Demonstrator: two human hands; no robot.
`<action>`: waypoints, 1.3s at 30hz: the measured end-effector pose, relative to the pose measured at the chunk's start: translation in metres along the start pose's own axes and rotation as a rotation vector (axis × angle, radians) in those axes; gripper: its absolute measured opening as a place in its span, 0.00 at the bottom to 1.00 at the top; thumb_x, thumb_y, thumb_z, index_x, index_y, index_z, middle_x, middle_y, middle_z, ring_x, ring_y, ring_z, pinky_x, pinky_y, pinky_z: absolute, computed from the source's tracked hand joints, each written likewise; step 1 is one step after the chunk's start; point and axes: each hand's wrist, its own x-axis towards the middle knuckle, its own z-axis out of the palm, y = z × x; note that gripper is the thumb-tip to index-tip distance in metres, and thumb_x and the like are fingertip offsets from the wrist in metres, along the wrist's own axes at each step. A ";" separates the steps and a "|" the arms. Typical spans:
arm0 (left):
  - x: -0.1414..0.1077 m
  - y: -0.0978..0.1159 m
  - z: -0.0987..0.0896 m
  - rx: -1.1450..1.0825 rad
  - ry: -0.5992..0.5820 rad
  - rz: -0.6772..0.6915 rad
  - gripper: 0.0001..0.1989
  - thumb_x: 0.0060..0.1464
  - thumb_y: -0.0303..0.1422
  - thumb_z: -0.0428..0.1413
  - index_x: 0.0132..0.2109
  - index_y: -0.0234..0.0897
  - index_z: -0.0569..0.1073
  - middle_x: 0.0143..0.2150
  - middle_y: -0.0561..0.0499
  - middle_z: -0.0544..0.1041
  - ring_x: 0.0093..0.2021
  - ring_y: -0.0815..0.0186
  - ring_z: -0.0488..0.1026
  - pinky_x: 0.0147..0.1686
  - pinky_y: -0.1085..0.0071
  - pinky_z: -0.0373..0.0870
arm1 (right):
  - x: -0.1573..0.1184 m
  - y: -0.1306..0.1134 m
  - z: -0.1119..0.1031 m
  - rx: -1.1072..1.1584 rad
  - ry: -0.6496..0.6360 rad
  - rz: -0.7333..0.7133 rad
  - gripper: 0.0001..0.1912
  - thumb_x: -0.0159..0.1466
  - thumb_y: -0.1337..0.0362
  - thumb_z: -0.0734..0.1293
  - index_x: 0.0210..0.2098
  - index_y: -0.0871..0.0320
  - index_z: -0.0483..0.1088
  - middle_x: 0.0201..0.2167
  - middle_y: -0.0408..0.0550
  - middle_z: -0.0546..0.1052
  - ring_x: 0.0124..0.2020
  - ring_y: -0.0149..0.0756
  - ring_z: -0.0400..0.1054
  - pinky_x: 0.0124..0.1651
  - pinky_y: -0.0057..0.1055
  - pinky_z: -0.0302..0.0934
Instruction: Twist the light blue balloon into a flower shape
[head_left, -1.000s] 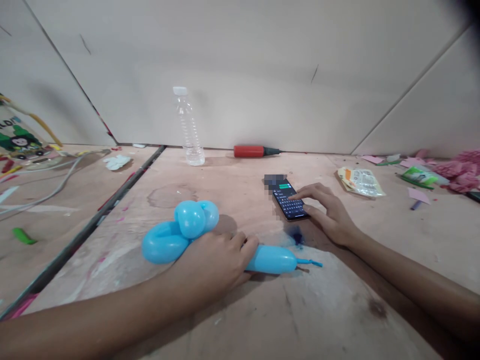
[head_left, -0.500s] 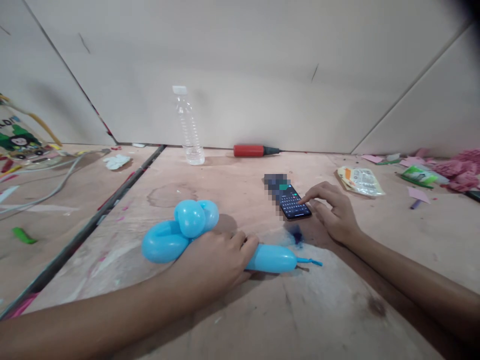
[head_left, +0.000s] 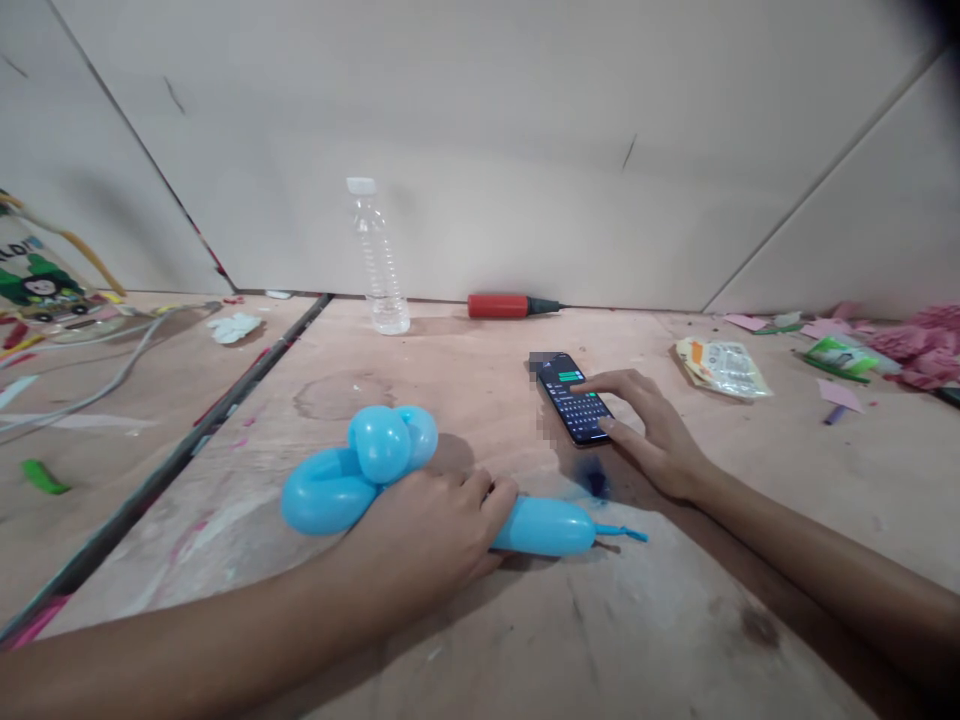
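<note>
A twisted blue balloon (head_left: 551,526) lies on the wooden surface, with loops at its left end and a thin knotted tail at its right. My left hand (head_left: 435,515) is wrapped round its middle from above. Up and to the right, a phone (head_left: 574,405) lies flat, its lit screen showing a keyboard and green message bubbles. My right hand (head_left: 652,430) is over the phone's right side, fingers apart, with the index finger over the upper screen and the thumb at its lower right corner.
A clear plastic bottle (head_left: 381,270) stands near the wall. Beside it lies a red pump (head_left: 499,306). On the right are a plastic packet (head_left: 724,368) and pink scraps (head_left: 922,345). Cables (head_left: 124,365), a crumpled white piece (head_left: 234,327) and a printed bag (head_left: 45,285) are on the left.
My right hand has shifted left over the phone, its index finger higher on the screen and its thumb now at the lower corner. My left hand still holds the balloon.
</note>
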 end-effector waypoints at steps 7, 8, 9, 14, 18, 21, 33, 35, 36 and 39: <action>0.003 0.000 -0.001 0.011 -0.002 0.010 0.15 0.66 0.42 0.59 0.50 0.34 0.72 0.42 0.42 0.80 0.39 0.45 0.81 0.32 0.51 0.81 | 0.001 -0.004 0.001 -0.054 -0.052 -0.011 0.17 0.70 0.61 0.62 0.57 0.51 0.69 0.57 0.53 0.74 0.59 0.55 0.66 0.61 0.53 0.56; 0.003 0.000 -0.001 0.009 -0.004 0.011 0.15 0.67 0.42 0.58 0.50 0.34 0.72 0.42 0.42 0.80 0.39 0.45 0.81 0.32 0.51 0.81 | 0.001 -0.004 0.001 -0.063 -0.051 -0.007 0.17 0.69 0.61 0.63 0.57 0.51 0.70 0.56 0.53 0.75 0.59 0.55 0.66 0.60 0.53 0.56; 0.003 0.000 -0.001 0.007 -0.006 0.011 0.16 0.67 0.42 0.58 0.51 0.34 0.72 0.42 0.42 0.80 0.39 0.45 0.81 0.32 0.51 0.81 | 0.002 -0.004 0.001 -0.069 -0.050 -0.005 0.17 0.69 0.61 0.63 0.57 0.51 0.70 0.56 0.53 0.75 0.58 0.55 0.66 0.60 0.53 0.56; 0.002 0.001 -0.001 0.011 -0.016 -0.001 0.16 0.67 0.43 0.58 0.51 0.34 0.72 0.43 0.42 0.80 0.40 0.46 0.81 0.33 0.51 0.81 | 0.002 -0.005 0.001 -0.064 -0.057 -0.001 0.17 0.68 0.62 0.63 0.56 0.52 0.70 0.56 0.54 0.75 0.58 0.55 0.66 0.60 0.53 0.56; 0.002 0.001 -0.002 0.029 -0.013 0.006 0.16 0.67 0.43 0.58 0.50 0.34 0.72 0.42 0.41 0.80 0.40 0.45 0.81 0.33 0.50 0.81 | 0.002 -0.005 0.002 -0.059 -0.088 -0.004 0.17 0.68 0.62 0.63 0.55 0.52 0.71 0.56 0.54 0.76 0.58 0.55 0.66 0.60 0.53 0.56; 0.003 0.001 -0.002 0.027 -0.006 -0.003 0.16 0.67 0.43 0.58 0.50 0.34 0.72 0.42 0.41 0.80 0.39 0.45 0.81 0.32 0.51 0.81 | 0.002 -0.001 0.004 -0.086 -0.013 0.023 0.15 0.68 0.63 0.63 0.52 0.53 0.72 0.53 0.53 0.78 0.56 0.53 0.68 0.59 0.53 0.57; 0.002 0.002 -0.004 0.049 0.009 0.002 0.15 0.66 0.43 0.59 0.49 0.34 0.72 0.41 0.42 0.80 0.39 0.48 0.80 0.33 0.57 0.79 | 0.005 0.009 0.007 -0.156 0.185 0.191 0.10 0.64 0.68 0.64 0.43 0.51 0.73 0.43 0.49 0.82 0.49 0.52 0.73 0.53 0.52 0.63; 0.002 0.002 -0.003 0.041 0.016 0.002 0.15 0.66 0.42 0.59 0.49 0.34 0.72 0.41 0.42 0.80 0.39 0.47 0.80 0.32 0.56 0.79 | 0.005 0.009 0.006 -0.148 0.180 0.193 0.10 0.64 0.68 0.64 0.43 0.51 0.73 0.43 0.49 0.82 0.49 0.52 0.73 0.53 0.52 0.64; 0.002 0.002 -0.003 0.037 0.020 0.004 0.15 0.66 0.42 0.59 0.49 0.34 0.72 0.41 0.42 0.80 0.38 0.47 0.80 0.31 0.55 0.79 | 0.005 0.009 0.006 -0.147 0.179 0.194 0.10 0.64 0.68 0.63 0.43 0.51 0.73 0.44 0.49 0.82 0.49 0.52 0.73 0.53 0.52 0.63; 0.001 0.001 -0.002 0.041 0.027 0.010 0.14 0.66 0.42 0.59 0.48 0.34 0.72 0.41 0.41 0.80 0.38 0.46 0.80 0.31 0.54 0.79 | 0.004 0.010 0.007 -0.152 0.172 0.201 0.10 0.64 0.67 0.63 0.44 0.52 0.73 0.44 0.50 0.82 0.49 0.53 0.73 0.54 0.54 0.63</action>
